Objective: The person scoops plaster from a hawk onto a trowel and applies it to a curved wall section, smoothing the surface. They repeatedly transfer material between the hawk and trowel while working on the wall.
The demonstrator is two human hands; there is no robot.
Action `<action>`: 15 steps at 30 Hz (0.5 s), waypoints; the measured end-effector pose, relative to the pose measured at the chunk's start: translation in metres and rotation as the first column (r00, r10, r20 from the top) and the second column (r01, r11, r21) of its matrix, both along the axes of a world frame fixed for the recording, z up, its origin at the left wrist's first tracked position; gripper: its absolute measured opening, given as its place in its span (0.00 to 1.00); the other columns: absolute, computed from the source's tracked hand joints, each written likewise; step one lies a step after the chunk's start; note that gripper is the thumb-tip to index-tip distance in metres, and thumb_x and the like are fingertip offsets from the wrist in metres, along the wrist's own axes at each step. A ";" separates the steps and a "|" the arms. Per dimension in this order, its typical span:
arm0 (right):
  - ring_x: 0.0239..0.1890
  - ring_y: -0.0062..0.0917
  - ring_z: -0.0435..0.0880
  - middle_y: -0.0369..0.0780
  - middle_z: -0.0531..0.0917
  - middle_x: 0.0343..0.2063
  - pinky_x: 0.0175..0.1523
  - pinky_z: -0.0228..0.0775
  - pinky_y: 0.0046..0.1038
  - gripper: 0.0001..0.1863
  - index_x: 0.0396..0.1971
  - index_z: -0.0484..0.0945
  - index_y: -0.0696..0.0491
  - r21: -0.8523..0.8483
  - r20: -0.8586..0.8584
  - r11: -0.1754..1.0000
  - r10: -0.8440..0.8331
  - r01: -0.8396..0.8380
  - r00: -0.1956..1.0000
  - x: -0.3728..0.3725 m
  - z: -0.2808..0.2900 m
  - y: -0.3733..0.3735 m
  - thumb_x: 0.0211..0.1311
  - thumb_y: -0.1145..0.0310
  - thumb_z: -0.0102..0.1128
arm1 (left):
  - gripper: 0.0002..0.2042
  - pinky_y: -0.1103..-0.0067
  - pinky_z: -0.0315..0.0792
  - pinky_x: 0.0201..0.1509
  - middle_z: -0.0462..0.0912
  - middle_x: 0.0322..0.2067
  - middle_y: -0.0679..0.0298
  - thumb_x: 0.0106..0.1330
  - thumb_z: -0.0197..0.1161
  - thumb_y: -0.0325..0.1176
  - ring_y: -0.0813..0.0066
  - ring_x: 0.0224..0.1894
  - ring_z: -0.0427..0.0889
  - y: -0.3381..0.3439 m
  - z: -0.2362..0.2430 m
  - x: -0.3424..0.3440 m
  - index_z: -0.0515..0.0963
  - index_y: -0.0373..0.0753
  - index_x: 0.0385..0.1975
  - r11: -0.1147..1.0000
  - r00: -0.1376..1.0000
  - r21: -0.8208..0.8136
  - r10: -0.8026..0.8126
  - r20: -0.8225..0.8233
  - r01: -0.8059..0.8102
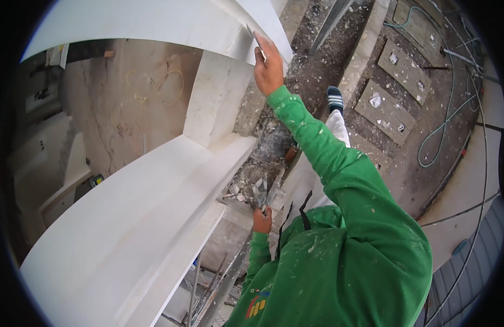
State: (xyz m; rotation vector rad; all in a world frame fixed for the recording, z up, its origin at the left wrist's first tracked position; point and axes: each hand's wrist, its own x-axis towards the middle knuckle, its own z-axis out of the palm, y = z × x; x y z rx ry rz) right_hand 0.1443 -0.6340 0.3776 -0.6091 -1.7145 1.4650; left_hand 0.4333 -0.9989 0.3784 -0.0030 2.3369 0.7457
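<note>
My right hand reaches up to the edge of a white wall panel, closed around a thin flat-bladed putty knife. Its blade lies close to the white surface; whether it touches I cannot tell. Lower down, near my body, my left hand grips a small trowel by its handle. Pale grey plaster-like smears cover that trowel's blade, which points away from me over the rubble-strewn ledge. Green sleeves spotted with white cover both arms.
A white window sill runs along my left below an opening. Rubble lies between wall and kerb. To the right are concrete slabs, a green hose and a dark cable. My sandalled foot rests by the kerb.
</note>
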 end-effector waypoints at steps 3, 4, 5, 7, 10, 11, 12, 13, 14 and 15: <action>0.57 0.40 0.69 0.40 0.72 0.53 0.65 0.46 0.53 0.28 0.57 0.68 0.47 0.017 -0.003 1.000 0.002 -0.002 1.000 -0.008 0.001 -0.002 0.56 0.83 0.47 | 0.15 0.63 0.69 0.41 0.77 0.33 0.42 0.63 0.57 0.37 0.43 0.37 0.76 -0.002 -0.002 0.002 0.74 0.28 0.40 1.000 1.000 -0.007 -0.025 0.014 0.026; 0.56 0.40 0.70 0.42 0.73 0.52 0.63 0.51 0.46 0.27 0.56 0.69 0.49 0.045 0.006 0.999 -0.022 0.022 1.000 -0.009 0.003 -0.004 0.56 0.84 0.48 | 0.15 0.63 0.69 0.41 0.77 0.32 0.42 0.63 0.57 0.36 0.43 0.37 0.76 0.000 -0.002 0.002 0.74 0.28 0.40 0.999 0.999 -0.025 -0.044 0.008 0.044; 0.55 0.40 0.71 0.44 0.74 0.51 0.62 0.57 0.39 0.26 0.55 0.69 0.52 0.073 0.013 0.996 -0.048 0.047 0.999 -0.009 0.005 -0.006 0.56 0.85 0.48 | 0.15 0.63 0.69 0.40 0.77 0.32 0.42 0.63 0.57 0.37 0.43 0.36 0.76 0.003 0.000 0.003 0.74 0.28 0.40 0.999 0.999 -0.030 -0.040 0.003 0.040; 0.55 0.39 0.71 0.43 0.74 0.51 0.62 0.55 0.41 0.27 0.56 0.69 0.52 0.087 0.026 0.996 -0.039 0.036 0.999 -0.005 0.009 -0.015 0.54 0.86 0.48 | 0.16 0.63 0.69 0.40 0.77 0.33 0.41 0.63 0.57 0.37 0.42 0.36 0.75 0.010 0.004 0.003 0.74 0.28 0.40 0.999 0.999 -0.040 -0.034 -0.010 0.034; 0.58 0.38 0.68 0.39 0.72 0.54 0.65 0.42 0.57 0.33 0.58 0.67 0.47 0.084 0.093 0.993 0.080 -0.088 0.992 0.020 0.017 -0.048 0.49 0.87 0.47 | 0.16 0.63 0.69 0.40 0.77 0.33 0.41 0.64 0.56 0.37 0.41 0.37 0.75 0.012 0.001 0.007 0.73 0.27 0.41 0.973 0.992 -0.194 -0.119 0.038 0.125; 0.58 0.38 0.68 0.39 0.72 0.54 0.65 0.42 0.58 0.33 0.58 0.67 0.47 0.111 0.139 0.984 0.124 -0.140 0.982 0.028 0.019 -0.060 0.48 0.87 0.46 | 0.16 0.63 0.69 0.41 0.77 0.33 0.41 0.64 0.56 0.37 0.41 0.37 0.75 0.020 0.006 0.002 0.73 0.27 0.41 0.983 0.994 -0.153 -0.097 0.046 0.103; 0.58 0.38 0.68 0.39 0.72 0.54 0.65 0.42 0.59 0.34 0.58 0.67 0.47 0.135 0.186 0.972 0.166 -0.192 0.969 0.036 0.018 -0.069 0.48 0.87 0.46 | 0.16 0.63 0.69 0.41 0.77 0.33 0.41 0.64 0.56 0.37 0.41 0.38 0.75 0.028 0.012 -0.004 0.73 0.27 0.41 0.990 0.996 -0.112 -0.075 0.056 0.081; 0.58 0.38 0.68 0.39 0.72 0.54 0.65 0.42 0.59 0.34 0.57 0.67 0.47 0.104 0.177 0.967 0.213 -0.234 0.961 0.045 0.017 -0.076 0.47 0.88 0.46 | 0.16 0.63 0.69 0.41 0.77 0.33 0.41 0.64 0.56 0.37 0.41 0.38 0.75 0.033 0.017 -0.008 0.73 0.27 0.41 0.996 0.997 -0.072 -0.055 0.063 0.060; 0.58 0.39 0.68 0.39 0.72 0.54 0.65 0.42 0.59 0.34 0.57 0.68 0.47 0.067 0.165 0.962 0.251 -0.265 0.954 0.051 0.015 -0.084 0.47 0.88 0.45 | 0.16 0.63 0.68 0.42 0.77 0.34 0.42 0.64 0.56 0.37 0.41 0.39 0.75 0.031 0.018 -0.012 0.73 0.27 0.40 0.994 0.996 -0.090 -0.060 0.067 0.066; 0.58 0.39 0.68 0.40 0.73 0.53 0.64 0.43 0.59 0.34 0.57 0.68 0.47 0.031 0.150 0.955 0.288 -0.296 0.946 0.053 0.013 -0.088 0.47 0.88 0.45 | 0.16 0.63 0.68 0.43 0.77 0.34 0.42 0.64 0.56 0.37 0.41 0.39 0.75 0.027 0.018 -0.014 0.73 0.28 0.40 0.991 0.995 -0.109 -0.065 0.071 0.072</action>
